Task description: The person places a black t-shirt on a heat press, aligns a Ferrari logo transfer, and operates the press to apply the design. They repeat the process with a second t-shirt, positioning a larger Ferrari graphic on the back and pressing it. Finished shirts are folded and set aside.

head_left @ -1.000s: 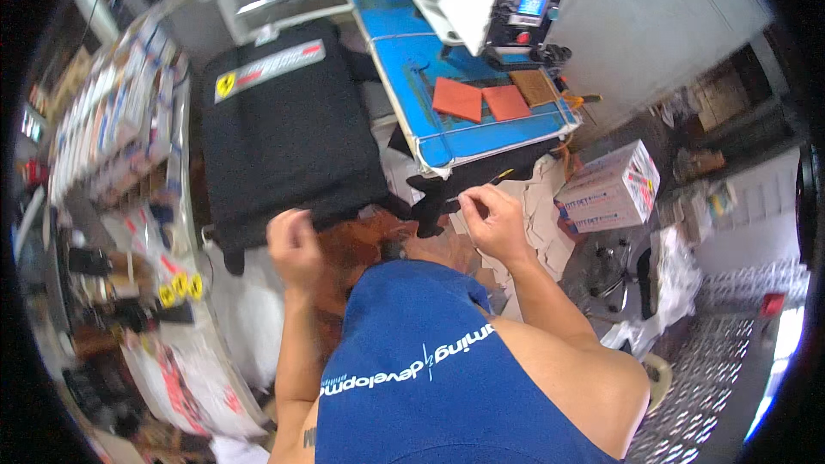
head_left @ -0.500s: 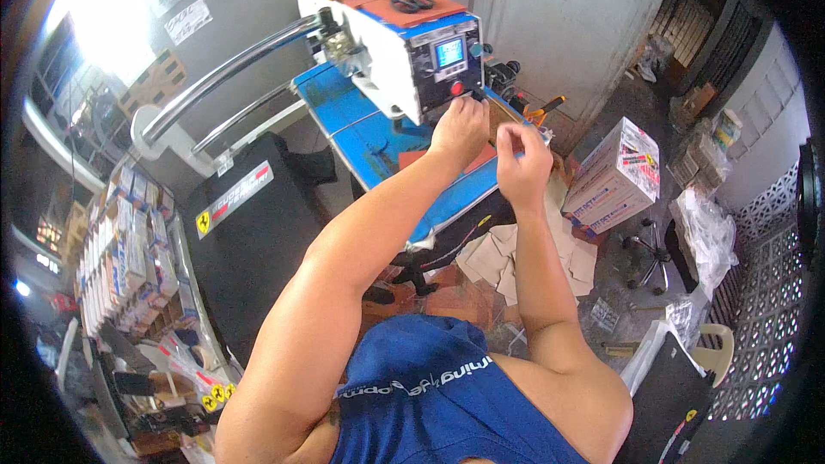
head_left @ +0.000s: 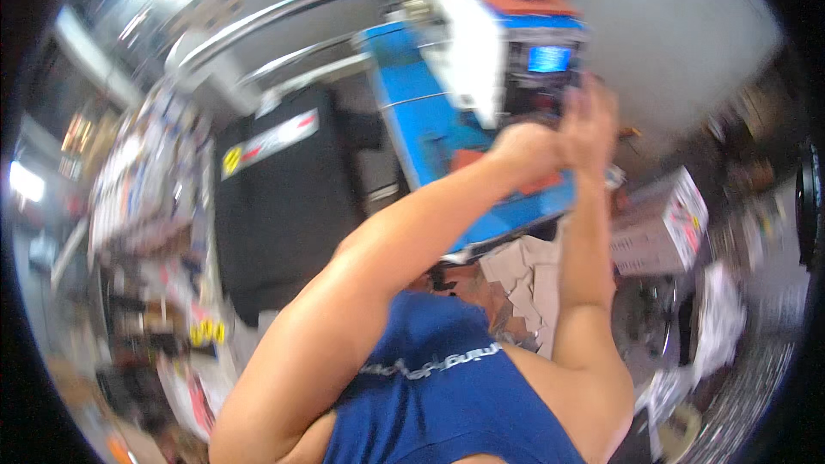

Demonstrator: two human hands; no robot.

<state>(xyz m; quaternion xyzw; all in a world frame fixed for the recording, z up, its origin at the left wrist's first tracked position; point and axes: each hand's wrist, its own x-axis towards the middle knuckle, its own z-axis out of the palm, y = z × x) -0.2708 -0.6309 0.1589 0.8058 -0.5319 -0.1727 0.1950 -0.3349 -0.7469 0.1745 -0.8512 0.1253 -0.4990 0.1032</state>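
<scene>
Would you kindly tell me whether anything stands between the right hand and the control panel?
Nothing visible does, though the picture is blurred: the right hand is up beside the control panel, with the left hand lower.

White-sided machine [head_left: 481,43], bright blue screen [head_left: 548,58], blue board [head_left: 414,126]

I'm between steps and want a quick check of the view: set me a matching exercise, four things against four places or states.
Things:
1. Screen
2. Black panel with a pale strip
3. Carton
4. Right hand

Places or states:
A. To the right of the right forearm
B. Close beside the left hand, blurred
C. Lit blue, on the front of the machine
D. To the left of the blue tabletop

Right pairs: 1-C, 2-D, 3-A, 4-B.
</scene>
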